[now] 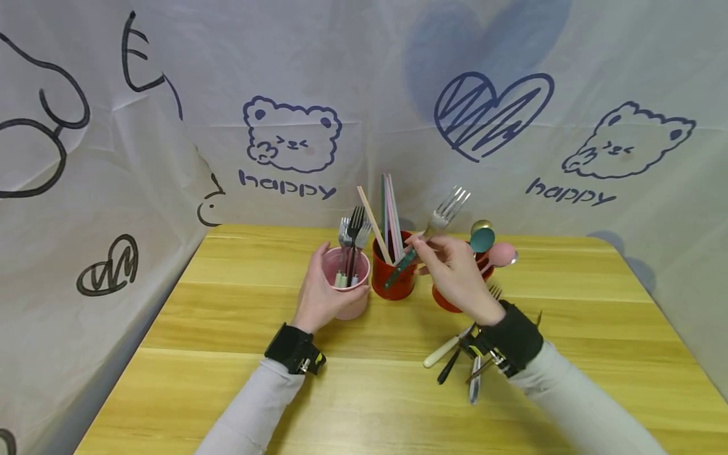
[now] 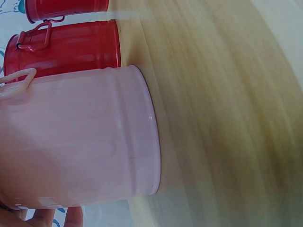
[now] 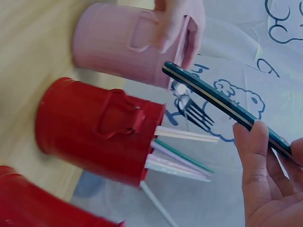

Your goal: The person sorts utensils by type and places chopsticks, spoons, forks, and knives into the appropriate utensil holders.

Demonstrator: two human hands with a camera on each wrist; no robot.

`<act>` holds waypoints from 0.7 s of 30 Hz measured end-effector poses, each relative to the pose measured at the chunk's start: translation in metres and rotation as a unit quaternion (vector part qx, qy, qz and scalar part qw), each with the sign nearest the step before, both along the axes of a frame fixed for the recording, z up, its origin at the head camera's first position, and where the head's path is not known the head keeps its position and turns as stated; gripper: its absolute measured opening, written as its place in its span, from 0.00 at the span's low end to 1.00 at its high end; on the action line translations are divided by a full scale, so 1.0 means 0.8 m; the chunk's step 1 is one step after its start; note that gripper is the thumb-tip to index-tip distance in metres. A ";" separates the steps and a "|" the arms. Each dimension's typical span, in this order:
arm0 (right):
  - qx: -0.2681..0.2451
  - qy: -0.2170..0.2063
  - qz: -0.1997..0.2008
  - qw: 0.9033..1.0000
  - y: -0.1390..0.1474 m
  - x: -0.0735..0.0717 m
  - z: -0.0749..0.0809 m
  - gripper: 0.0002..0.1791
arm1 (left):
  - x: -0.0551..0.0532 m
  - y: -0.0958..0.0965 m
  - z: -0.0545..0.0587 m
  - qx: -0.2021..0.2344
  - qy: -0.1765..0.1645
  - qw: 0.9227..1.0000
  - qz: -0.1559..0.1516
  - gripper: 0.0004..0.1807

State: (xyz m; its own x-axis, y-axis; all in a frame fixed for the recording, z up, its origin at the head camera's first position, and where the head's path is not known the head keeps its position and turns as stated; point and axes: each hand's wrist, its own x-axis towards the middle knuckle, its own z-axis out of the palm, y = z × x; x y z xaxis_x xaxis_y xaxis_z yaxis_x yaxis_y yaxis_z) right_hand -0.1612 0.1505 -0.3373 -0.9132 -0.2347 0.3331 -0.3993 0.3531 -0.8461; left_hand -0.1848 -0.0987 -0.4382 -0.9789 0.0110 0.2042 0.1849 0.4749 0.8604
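My left hand (image 1: 318, 296) grips a pink bucket (image 1: 354, 309) around its side, thumb across the front near the rim. Several forks (image 1: 356, 227) stand in that bucket with their tines up. My right hand (image 1: 455, 275) pinches a fork (image 1: 442, 218) with a dark teal handle (image 3: 222, 104). Its tines point up and to the right, and the handle end slants down toward the left. This fork is held in the air in front of the middle red bucket (image 1: 392, 287). The right wrist view shows the handle end apart from the pink bucket (image 3: 109, 47).
Chopsticks (image 1: 392, 218) stand in the middle red bucket. Partly behind my right hand, another red bucket (image 1: 445, 302) holds several spoons (image 1: 502, 254). Loose cutlery, including a cream handle (image 1: 439, 355), lies on the wooden table (image 1: 227, 316) under my right wrist. A drawn-on white sheet (image 1: 364, 145) hangs behind.
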 end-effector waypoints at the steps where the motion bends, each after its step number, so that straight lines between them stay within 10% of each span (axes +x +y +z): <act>1: -0.006 0.001 0.001 1.000 -0.005 -0.003 0.003 0.15 | 0.000 0.000 0.000 -0.001 -0.001 1.000 0.000 0.62; 14: -0.025 -0.020 0.011 0.999 -0.061 -0.034 0.004 0.18 | 0.000 -0.001 0.000 -0.001 0.002 1.000 -0.001 0.63; 21: 0.098 -0.050 0.046 0.993 -0.067 -0.041 -0.020 0.18 | -0.001 0.001 -0.001 0.013 0.017 1.000 -0.012 0.62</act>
